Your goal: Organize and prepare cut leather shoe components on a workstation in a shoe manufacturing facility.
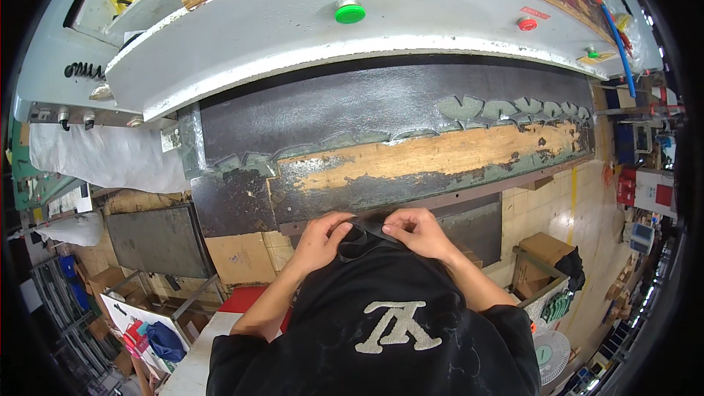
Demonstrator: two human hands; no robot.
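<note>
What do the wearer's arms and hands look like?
The left hand and the right hand are ungloved; I see no watch or bracelet. Both forearms are bare. Short black sleeves end near the elbows, part of a black shirt with a pale chest emblem.

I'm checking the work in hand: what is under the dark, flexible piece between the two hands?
The black shirt shows along the near side of the dark piece, which the left hand and right hand pinch. What lies directly beneath it is covered and cannot be seen.

black shirt [308, 356] | cream letter-shaped emblem [398, 334]; grey machine front [440, 7] | red label [535, 12], small dark lettering
</note>
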